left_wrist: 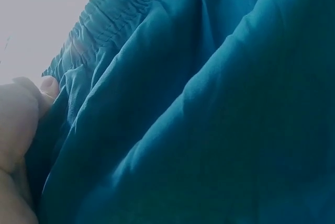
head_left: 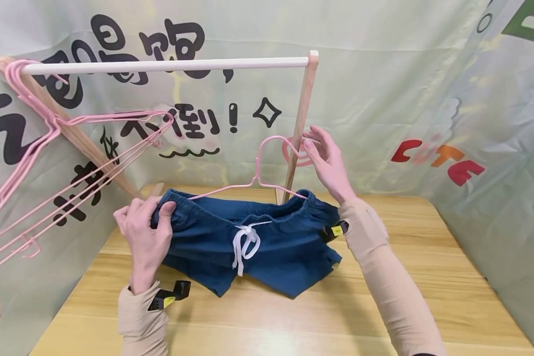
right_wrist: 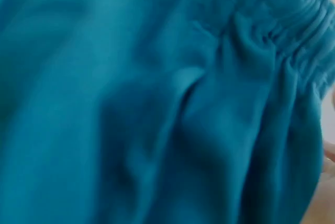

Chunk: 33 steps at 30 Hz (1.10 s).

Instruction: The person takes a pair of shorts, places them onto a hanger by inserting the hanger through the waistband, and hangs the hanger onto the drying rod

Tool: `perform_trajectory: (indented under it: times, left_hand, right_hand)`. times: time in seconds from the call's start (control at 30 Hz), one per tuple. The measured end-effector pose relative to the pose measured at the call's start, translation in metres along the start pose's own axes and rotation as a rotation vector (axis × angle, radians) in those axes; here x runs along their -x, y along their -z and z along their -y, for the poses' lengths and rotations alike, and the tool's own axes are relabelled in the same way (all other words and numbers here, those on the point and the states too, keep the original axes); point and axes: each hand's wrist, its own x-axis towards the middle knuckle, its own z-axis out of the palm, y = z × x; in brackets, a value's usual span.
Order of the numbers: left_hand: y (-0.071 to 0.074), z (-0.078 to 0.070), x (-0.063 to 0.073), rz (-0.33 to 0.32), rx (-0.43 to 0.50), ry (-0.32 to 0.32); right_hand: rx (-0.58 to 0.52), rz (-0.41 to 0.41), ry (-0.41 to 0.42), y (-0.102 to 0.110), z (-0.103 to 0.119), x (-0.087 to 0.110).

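Note:
A pair of blue shorts [head_left: 276, 252] with a white drawstring [head_left: 247, 237] hangs over the table, its waistband around the lower arms of a pink hanger [head_left: 256, 170]. At the left end of the waistband, my left hand [head_left: 144, 227] grips the cloth, thumb in front; the hanger's left tip is hidden inside. My right hand [head_left: 331, 160] is raised beside the hanger's hook, fingers loosely extended and holding nothing. Gathered blue cloth of the shorts [left_wrist: 172, 103] fills most of the left wrist view, and the right wrist view shows the waistband [right_wrist: 293, 25] close up.
Behind the shorts stands a rack with a white rail [head_left: 173, 65] and wooden posts [head_left: 303, 113]. Several pink hangers [head_left: 49, 116] hang at its left end. A printed curtain [head_left: 382, 89] encloses the wooden table [head_left: 409, 262] at the back and sides.

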Motion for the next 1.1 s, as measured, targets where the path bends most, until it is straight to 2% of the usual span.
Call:
perform_trajectory:
  times: [0.27,0.5,0.73,0.9,1.1]
  left_hand:
    - [0.003,0.001,-0.002,0.011,-0.007,0.015]
    - [0.005,0.001,-0.001,0.020,-0.006,0.026]
    - [0.006,0.002,-0.001,0.029,-0.014,0.037]
    - [0.005,0.003,-0.002,0.022,-0.029,0.035]
    - [0.003,0.003,-0.002,0.018,-0.031,0.041]
  right_hand:
    - [-0.050,-0.018,0.071,-0.018,0.002,-0.023]
    - [-0.069,-0.068,0.120,-0.026,0.003,-0.033]
    - [-0.034,-0.111,0.177,-0.026,-0.002,-0.037]
    - [-0.074,-0.103,0.211,-0.023,-0.004,-0.042]
    - [-0.058,-0.085,0.185,-0.020,-0.003,-0.046]
